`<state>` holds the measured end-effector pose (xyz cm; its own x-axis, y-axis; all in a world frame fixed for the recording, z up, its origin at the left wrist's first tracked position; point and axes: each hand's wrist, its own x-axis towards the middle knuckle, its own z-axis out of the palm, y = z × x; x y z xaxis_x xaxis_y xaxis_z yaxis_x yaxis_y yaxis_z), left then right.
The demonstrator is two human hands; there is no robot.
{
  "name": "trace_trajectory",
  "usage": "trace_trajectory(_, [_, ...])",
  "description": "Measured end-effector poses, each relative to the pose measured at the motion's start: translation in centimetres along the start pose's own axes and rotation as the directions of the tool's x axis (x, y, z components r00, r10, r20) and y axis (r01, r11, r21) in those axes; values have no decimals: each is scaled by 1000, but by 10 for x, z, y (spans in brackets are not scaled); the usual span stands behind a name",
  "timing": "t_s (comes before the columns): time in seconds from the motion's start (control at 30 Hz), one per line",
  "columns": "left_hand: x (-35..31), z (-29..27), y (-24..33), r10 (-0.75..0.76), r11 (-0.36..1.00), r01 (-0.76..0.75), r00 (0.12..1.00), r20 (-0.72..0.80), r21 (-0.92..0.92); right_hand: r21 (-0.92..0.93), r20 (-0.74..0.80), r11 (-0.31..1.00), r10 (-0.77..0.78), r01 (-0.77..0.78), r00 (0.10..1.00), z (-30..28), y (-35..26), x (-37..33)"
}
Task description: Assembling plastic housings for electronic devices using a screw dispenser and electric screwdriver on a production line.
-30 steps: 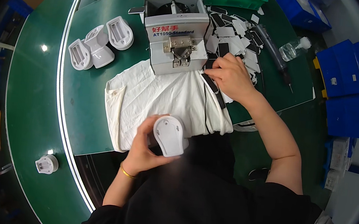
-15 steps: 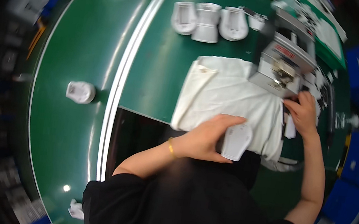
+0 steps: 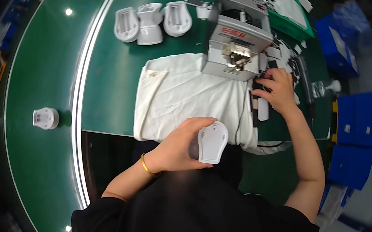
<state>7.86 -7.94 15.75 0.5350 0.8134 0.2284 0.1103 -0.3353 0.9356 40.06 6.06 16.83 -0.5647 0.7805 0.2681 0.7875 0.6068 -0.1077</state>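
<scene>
Left hand (image 3: 175, 147): your fingers grasp a white housing (image 3: 212, 143) just below the middle of the frame, its shallow recessed face turned upward, your thumb at its lower edge. Right hand (image 3: 280, 91): right of centre, your fingers are partly spread over flat black and white pieces (image 3: 263, 109); cannot tell whether they grip one. A white cloth (image 3: 188, 93) lies on the green worktop (image 3: 111, 89), between your hands and the grey machine (image 3: 235, 43) at upper centre. More white housings (image 3: 150, 35) stand in a row, upper left.
</scene>
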Motion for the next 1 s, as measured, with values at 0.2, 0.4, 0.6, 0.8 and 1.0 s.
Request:
trace_trajectory(0.2, [6,10,-5,30,1000,-30,999,-35,2,41,66,996,76,-79,995,-1,-12,-3])
trace_trajectory(0.4, [5,12,-9,-19,998,20,1000,-14,52,-7,102,999,43,-43,994,0,-5,-1])
trace_trajectory(0.6, [6,16,-14,-15,1000,17,998,-66,22,-44,-87,998,-50,46,995,14,1,-8])
trace_trajectory(0.8, [4,9,-16,44,996,-40,998,-54,78,-71,-600,996,0,-54,800,-53,-38,48])
trace_trajectory(1.0, [-2,6,-23,152,988,-146,980,-128,52,230,-355,973,107,-25,929,-72,-58,139])
